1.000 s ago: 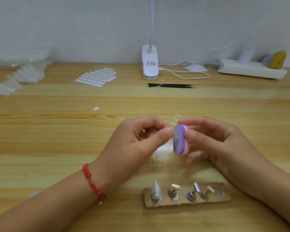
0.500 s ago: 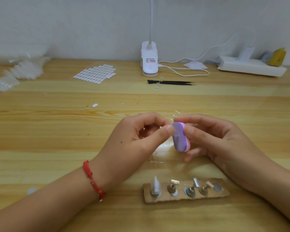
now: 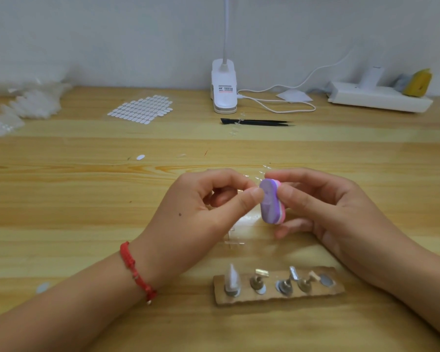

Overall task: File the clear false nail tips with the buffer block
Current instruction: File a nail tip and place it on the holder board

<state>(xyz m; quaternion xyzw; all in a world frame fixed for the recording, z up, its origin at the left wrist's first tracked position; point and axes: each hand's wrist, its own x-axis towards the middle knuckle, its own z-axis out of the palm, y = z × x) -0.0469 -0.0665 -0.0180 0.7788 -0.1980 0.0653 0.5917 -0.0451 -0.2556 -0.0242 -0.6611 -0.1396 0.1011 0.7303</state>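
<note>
The left hand [image 3: 208,212] pinches what is likely a clear false nail tip, too transparent to make out, against the oval purple-and-pink foam buffer block [image 3: 271,201]. The right hand [image 3: 328,209] grips the block above the wooden worktop [image 3: 61,199]. Filing seems under way. Faint spare clear tips [image 3: 262,172] just behind look untouched.

Small nail-craft desk: wooden table [image 3: 87,199], clip lamp [image 3: 224,90] at 12, power strip [image 3: 376,97] at 2, nail stands [image 3: 277,285] at 6, my buffer block [image 3: 271,201].
</note>
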